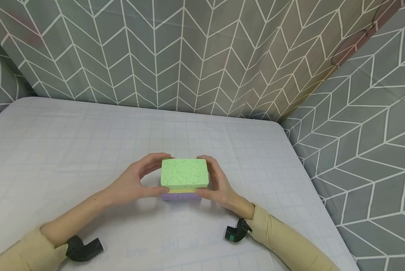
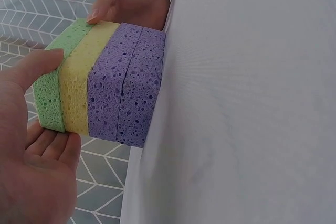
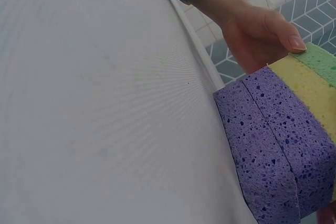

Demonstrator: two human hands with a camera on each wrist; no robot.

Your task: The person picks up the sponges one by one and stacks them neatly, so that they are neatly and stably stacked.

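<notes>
Several sponges lie stacked flat on the white-covered table. On top is a green sponge (image 1: 184, 173), over a yellow sponge (image 2: 75, 90); beneath them are an upper purple sponge (image 2: 105, 95) and a lower purple sponge (image 2: 142, 85), which rests on the cloth. My left hand (image 1: 131, 184) pinches the left end of the green sponge, thumb on the near side and fingers at the far side. At the right end, my right hand (image 1: 219, 185) grips it the same way. Far-side fingertips are partly hidden in the head view.
White cloth with a faint grid (image 1: 87, 143) covers the table around the stack. Grey chevron-patterned curtains (image 1: 168, 56) hang behind and to the right. A black wrist camera (image 1: 84, 249) sits on the left sleeve, another black camera (image 1: 238, 230) on the right.
</notes>
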